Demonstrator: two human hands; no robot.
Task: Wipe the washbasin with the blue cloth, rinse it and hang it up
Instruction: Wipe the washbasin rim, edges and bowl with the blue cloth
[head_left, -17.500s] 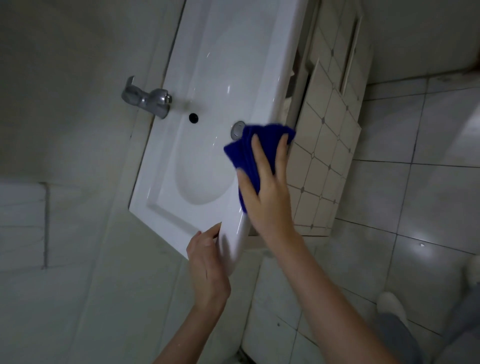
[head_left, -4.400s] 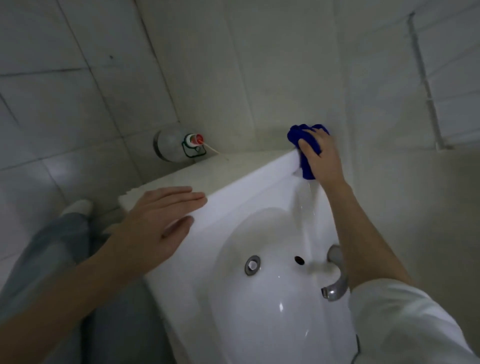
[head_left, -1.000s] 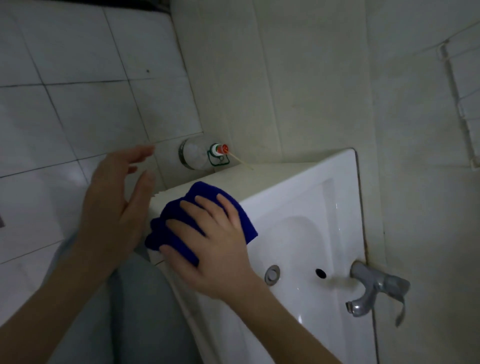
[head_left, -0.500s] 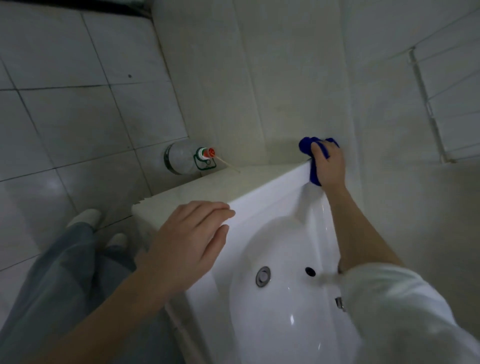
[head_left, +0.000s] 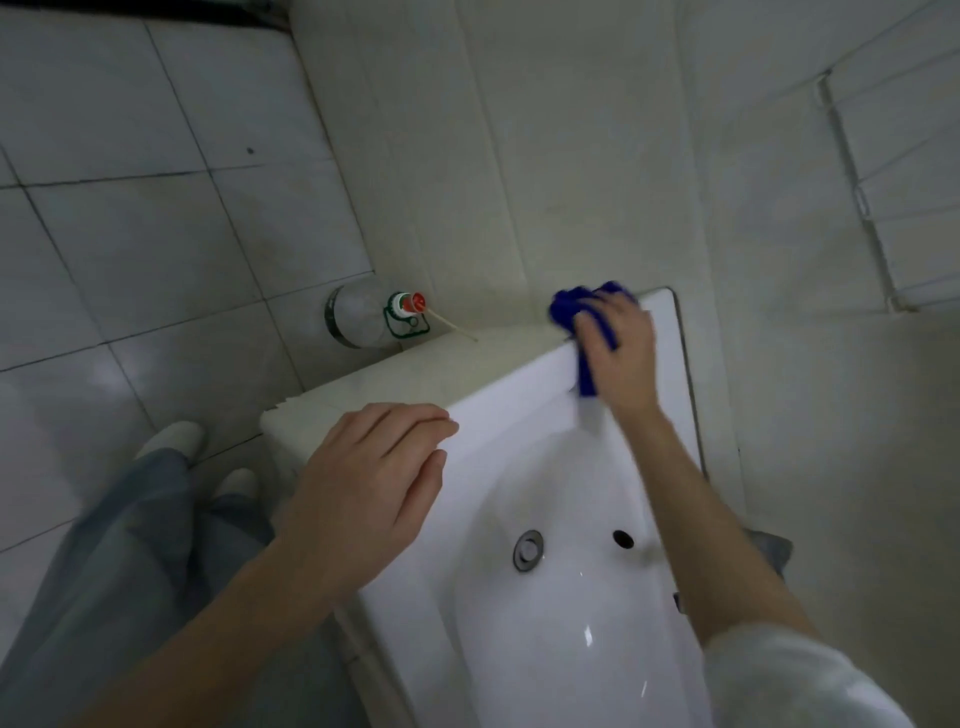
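The white washbasin (head_left: 519, 400) fills the lower middle, with its drain (head_left: 528, 550) and overflow hole (head_left: 622, 539) in the bowl. My right hand (head_left: 618, 353) presses the bunched blue cloth (head_left: 569, 306) onto the basin's far corner, next to the wall. Part of the cloth hangs down below my fingers over the inner rim. My left hand (head_left: 369, 493) rests flat on the basin's near-left rim, fingers together, holding nothing. The tap is hidden behind my right forearm.
A clear plastic bottle (head_left: 363, 317) with a red cap and green handle lies on the floor tiles beside the basin's side, a thin stick poking from it. My legs and white shoes (head_left: 171, 441) are at lower left. Tiled wall runs behind the basin.
Over the last second my right hand carried the cloth from the near-left rim to the far corner; since half a second ago it has slid slightly inward. My left hand came down onto the rim.
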